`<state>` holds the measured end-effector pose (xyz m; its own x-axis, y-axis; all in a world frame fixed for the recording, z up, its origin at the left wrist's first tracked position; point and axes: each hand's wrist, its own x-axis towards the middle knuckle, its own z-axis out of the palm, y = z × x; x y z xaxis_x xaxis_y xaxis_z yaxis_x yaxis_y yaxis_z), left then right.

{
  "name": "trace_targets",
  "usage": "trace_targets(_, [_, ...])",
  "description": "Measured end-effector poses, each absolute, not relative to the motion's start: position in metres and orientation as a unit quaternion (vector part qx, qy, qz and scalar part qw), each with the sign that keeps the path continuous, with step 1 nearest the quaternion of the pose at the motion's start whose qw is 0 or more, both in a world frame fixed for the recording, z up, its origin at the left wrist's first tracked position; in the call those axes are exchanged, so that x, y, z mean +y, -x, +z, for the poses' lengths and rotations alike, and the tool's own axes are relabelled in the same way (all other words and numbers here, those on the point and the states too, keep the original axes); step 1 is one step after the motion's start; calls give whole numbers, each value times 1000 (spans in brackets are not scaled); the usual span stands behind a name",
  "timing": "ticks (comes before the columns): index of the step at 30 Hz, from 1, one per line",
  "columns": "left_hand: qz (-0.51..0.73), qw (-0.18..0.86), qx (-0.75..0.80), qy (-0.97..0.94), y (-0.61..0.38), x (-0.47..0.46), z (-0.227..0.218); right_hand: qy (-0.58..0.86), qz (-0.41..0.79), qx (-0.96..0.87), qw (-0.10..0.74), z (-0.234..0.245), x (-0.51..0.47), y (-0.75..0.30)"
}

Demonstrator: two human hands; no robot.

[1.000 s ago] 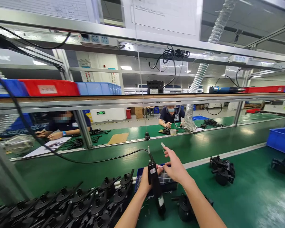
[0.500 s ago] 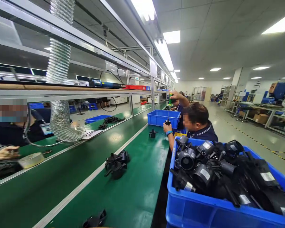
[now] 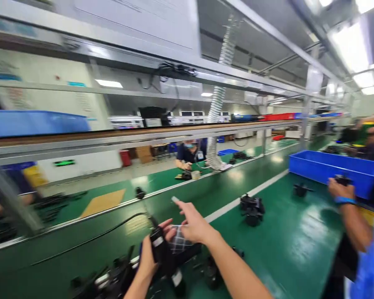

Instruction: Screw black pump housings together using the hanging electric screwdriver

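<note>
My left hand (image 3: 151,255) grips a black electric screwdriver (image 3: 162,253) that hangs on a black cable, low in the middle of the blurred view. My right hand (image 3: 191,224) is just right of it, fingers spread, with a small pale piece (image 3: 175,199) pinched at the fingertips. Under both hands sits a small tray with a checked pattern (image 3: 177,245). Black plastic parts (image 3: 112,278) lie on the green bench to the left of my hands.
Two black parts (image 3: 252,207) (image 3: 301,190) rest on the green belt to the right. A blue bin (image 3: 333,168) stands far right. A co-worker's arm with a blue wristband (image 3: 345,203) reaches in at the right edge. Other people sit across the line.
The view swung right to a neighbouring co-worker and a blue bin of black parts, then back left. My hands are in view again, holding the screwdriver and small piece as before.
</note>
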<state>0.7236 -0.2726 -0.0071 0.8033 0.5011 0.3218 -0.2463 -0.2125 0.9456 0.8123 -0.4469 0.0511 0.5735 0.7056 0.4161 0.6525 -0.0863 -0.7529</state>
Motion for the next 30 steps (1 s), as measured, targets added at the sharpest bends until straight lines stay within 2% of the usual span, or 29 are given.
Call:
trace_targets(4, [287, 655, 70, -695, -736, -268, -21, 696, 10, -486, 528, 37, -446, -822])
trace_targets(11, [285, 665, 64, -687, -736, -273, -24, 686, -18, -496, 533, 36, -445, -816])
trace_targets(21, [278, 635, 59, -718, -740, -279, -29, 720, -82, -506, 468, 39, -443, -805])
trace_targets(25, [279, 623, 62, -728, -739, -286, -24, 718, -116, -509, 460, 53, -442, -790])
trace_targets(30, [329, 588, 115, -730, -693, -296, -14, 679, -166, -474, 535, 98, -468, -763])
